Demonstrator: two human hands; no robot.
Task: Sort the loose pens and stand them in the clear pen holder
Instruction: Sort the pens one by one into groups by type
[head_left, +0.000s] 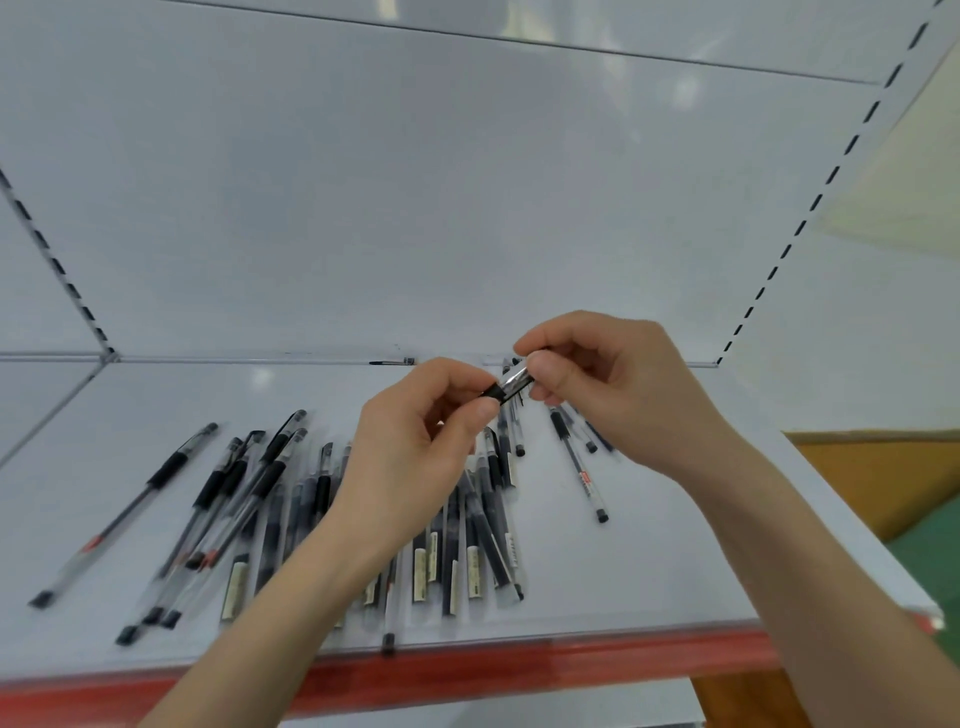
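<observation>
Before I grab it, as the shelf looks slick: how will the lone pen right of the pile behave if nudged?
The lone pen looks slim, round and clear plastic, so probably light and stiff. On the smooth white shelf it would likely roll or slide sideways. Its black grip should help a pinch hold.

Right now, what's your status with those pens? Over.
Left hand and right hand both pinch one pen above the shelf. Loose pens lie flat below. No pen holder in view.
</observation>
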